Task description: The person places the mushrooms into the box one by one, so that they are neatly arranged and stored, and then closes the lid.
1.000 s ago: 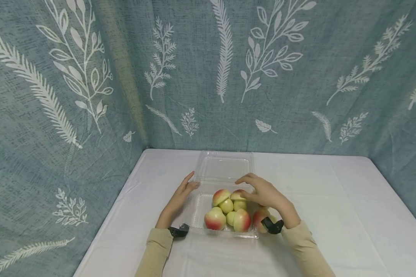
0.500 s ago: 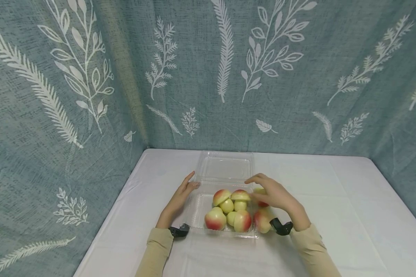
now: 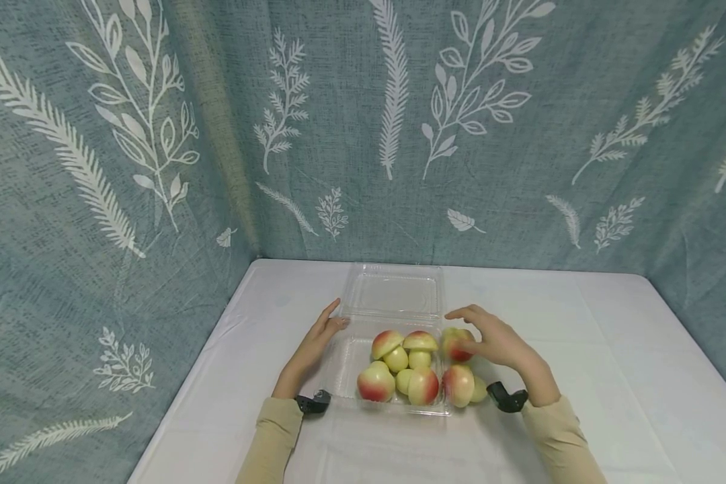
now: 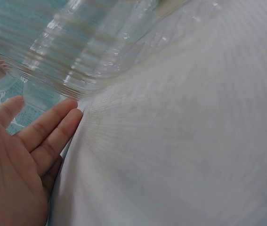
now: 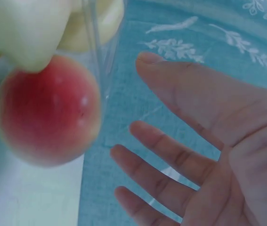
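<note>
A clear plastic clamshell box (image 3: 346, 366) stands with its lid (image 3: 393, 292) folded back. Several mushroom-shaped pieces (image 3: 420, 341) with red-and-yellow caps and pale yellow stems lie inside it. Against its right side are two more, a farther mushroom-shaped piece (image 3: 457, 343) and a nearer one (image 3: 460, 386). My left hand (image 3: 314, 343) is at the box's left wall, fingers extended, fingertips right at the plastic in the left wrist view. My right hand (image 3: 501, 341) hovers beside the farther outside piece, thumb and fingers spread; the right wrist view shows nothing between them.
A white cloth covers the table (image 3: 556, 323). Behind it and along both sides hangs a blue-green curtain (image 3: 351, 134) with white leaf prints. Dark wrist cameras sit on both wrists, the right camera (image 3: 507, 396) near the closer outside piece.
My right hand has moved right, from over the box to beyond its right side, uncovering a piece inside and the two outside. My left hand has stayed in place.
</note>
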Demonstrator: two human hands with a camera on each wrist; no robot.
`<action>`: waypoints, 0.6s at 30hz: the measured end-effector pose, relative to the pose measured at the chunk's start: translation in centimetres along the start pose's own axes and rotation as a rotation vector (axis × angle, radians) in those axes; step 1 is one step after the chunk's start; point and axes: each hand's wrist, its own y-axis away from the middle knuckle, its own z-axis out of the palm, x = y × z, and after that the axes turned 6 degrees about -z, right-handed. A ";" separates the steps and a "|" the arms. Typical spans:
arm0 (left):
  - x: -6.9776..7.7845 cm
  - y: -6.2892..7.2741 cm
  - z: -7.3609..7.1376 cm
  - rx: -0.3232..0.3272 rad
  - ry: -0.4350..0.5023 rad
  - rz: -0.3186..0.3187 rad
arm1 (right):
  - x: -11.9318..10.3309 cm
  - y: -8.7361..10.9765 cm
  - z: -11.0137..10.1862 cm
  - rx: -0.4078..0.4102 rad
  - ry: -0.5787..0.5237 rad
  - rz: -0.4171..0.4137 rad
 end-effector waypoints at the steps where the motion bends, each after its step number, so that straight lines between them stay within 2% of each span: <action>1: -0.3 -0.2 0.0 0.005 -0.006 0.002 | 0.2 0.1 0.0 0.001 0.005 0.002; 4: -1.5 -0.9 0.1 0.023 -0.002 0.006 | 0.6 0.4 -0.1 0.005 0.022 0.013; 10: -1.7 -0.8 0.2 0.046 -0.013 0.026 | 1.4 0.8 -0.1 0.006 0.021 0.032; 18: -1.7 -0.8 0.1 0.034 -0.008 0.023 | 2.4 1.2 0.3 -0.001 -0.031 0.019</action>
